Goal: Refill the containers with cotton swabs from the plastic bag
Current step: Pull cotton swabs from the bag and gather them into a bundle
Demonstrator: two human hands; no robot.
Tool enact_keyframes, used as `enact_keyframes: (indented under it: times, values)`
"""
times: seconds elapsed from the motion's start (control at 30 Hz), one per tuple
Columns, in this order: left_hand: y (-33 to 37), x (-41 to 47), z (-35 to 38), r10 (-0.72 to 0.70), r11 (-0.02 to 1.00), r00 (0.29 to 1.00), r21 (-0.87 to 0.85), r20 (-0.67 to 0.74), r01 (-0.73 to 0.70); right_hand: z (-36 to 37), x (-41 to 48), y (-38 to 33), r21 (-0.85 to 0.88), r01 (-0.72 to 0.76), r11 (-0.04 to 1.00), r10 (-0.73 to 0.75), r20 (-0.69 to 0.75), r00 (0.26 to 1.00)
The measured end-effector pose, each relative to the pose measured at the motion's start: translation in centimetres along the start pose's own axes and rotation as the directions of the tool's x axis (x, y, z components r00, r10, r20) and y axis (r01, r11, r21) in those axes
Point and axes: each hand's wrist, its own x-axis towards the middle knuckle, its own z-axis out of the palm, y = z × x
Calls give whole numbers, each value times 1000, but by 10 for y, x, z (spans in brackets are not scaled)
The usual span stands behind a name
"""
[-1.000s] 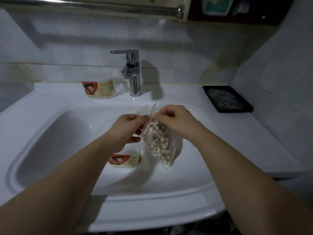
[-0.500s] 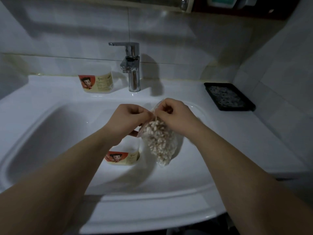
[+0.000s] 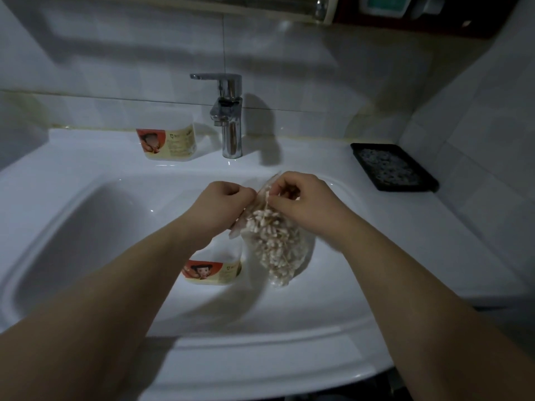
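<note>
Over the sink basin (image 3: 86, 227), both hands hold a clear plastic bag (image 3: 282, 273) packed with cotton swabs (image 3: 275, 241). The left hand (image 3: 228, 204) has its grip closed on the bag's upper left edge. The right hand (image 3: 301, 201) pinches the top from the right. Its curled fingers hide the bag's mouth, so it is unclear whether they also hold a swab stem.

One labelled container (image 3: 214, 272) stands in the basin, near and just left of the bag. Its top is hidden behind the left forearm, so its contents cannot be seen. A second container (image 3: 168, 143) stands on the far desk (image 3: 318, 157), left of the faucet (image 3: 230, 120), with its label blurred. A black tray (image 3: 393, 169) lies far right, its contents too dim to make out.
</note>
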Motion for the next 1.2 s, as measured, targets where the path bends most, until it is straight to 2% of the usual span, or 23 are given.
enact_keyframes:
  times: [0.13, 0.27, 0.43, 0.53, 0.67, 0.77, 0.9, 1.03, 1.2]
  values:
    - [1, -3, 1, 23, 1000, 999, -12, 46, -23, -1, 0, -5, -45, 3, 999, -6, -72, 997]
    - [7, -10, 5, 121, 992, 984, -58, 129, -114, -3, 2, -6, -7, -77, 997, 75, -168, 983]
    - [10, -15, 9, 188, 982, 975, -26, 114, -187, -3, 5, -7, 134, -136, 982, 153, -131, 979]
    - [11, -16, 11, 173, 984, 977, -70, 128, -165, -5, 5, -7, 193, -166, 967, 185, -82, 979]
    - [13, -13, 10, 59, 988, 980, -152, 188, -31, -7, 4, -6, 201, -158, 967, 161, 0, 987]
    - [12, -12, 9, 0, 987, 981, -159, 196, 32, -7, 3, -7, 202, -156, 967, 157, 10, 988]
    - [10, -13, 11, 17, 983, 990, -185, 142, 10, -7, 3, -7, 196, -159, 968, 162, 0, 987]
    - [12, -14, 7, 55, 993, 992, -107, 114, -43, -7, 2, -9, 193, -155, 969, 157, 8, 988]
    - [12, -13, 7, 21, 993, 988, -116, 155, -3, -5, 0, -13, 179, -148, 973, 142, 47, 989]
